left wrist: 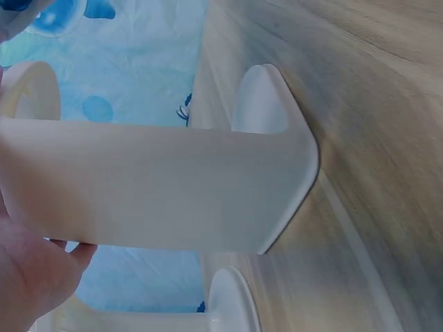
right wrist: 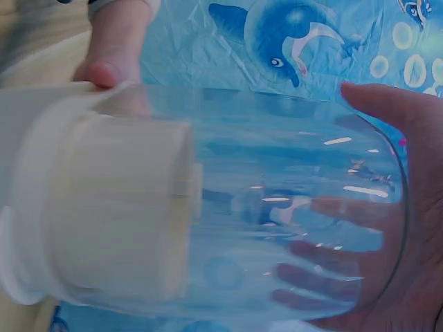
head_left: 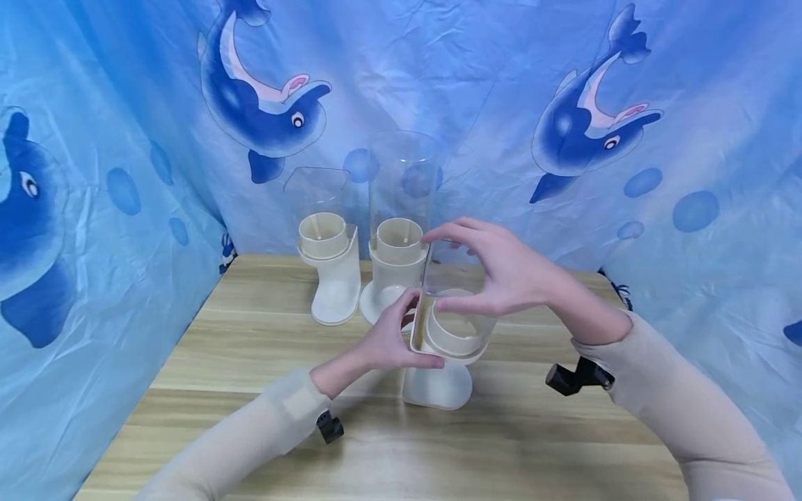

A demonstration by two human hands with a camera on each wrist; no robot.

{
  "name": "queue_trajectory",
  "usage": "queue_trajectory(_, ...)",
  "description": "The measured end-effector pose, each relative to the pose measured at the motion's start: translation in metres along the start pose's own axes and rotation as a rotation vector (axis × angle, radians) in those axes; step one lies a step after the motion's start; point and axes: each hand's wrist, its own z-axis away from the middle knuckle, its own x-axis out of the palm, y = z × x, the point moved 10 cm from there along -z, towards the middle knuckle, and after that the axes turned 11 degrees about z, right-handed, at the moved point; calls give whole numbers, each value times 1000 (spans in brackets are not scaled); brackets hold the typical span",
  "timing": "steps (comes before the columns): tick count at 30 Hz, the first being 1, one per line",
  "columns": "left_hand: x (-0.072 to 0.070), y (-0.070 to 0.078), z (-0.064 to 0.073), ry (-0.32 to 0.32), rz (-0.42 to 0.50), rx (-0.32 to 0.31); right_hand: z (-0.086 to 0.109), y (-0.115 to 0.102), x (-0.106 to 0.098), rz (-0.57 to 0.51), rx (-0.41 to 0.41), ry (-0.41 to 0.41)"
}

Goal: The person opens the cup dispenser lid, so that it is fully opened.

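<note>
A cream plastic stand (head_left: 438,386) with a round cup-like collar stands on the table in front of me. My left hand (head_left: 393,337) grips its upper part from the left, thumb toward me. A clear open-ended cylinder (right wrist: 235,207) fits around the collar and rises above it. My right hand (head_left: 507,271) holds this cylinder near its top rim, thumb on the near side and fingers round the far side. In the left wrist view, the stand's flat-backed column (left wrist: 159,187) runs down to its foot on the wood.
Behind, a similar cream stand (head_left: 335,289) with a clear cover is at the left. Another stand (head_left: 396,275) with a tall clear cylinder is beside it, close to my left hand. A blue dolphin-print curtain (head_left: 438,83) surrounds the wooden table (head_left: 250,376).
</note>
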Motion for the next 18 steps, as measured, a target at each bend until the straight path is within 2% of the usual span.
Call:
queue_trajectory(3,2,0,-2,-13,-10,7,-7,-4,9,11,9,-113)
queue_trajectory(5,2,-1,-1,-20,-18,9,-8,-6,13,5,13,-154)
queue_trajectory(13,2,-1,1,-47,-61,-4,-14,-17,9,14,17,-148)
queue_trajectory(18,0,4,1,-54,-84,25,-15,-20,5,37,36,-144)
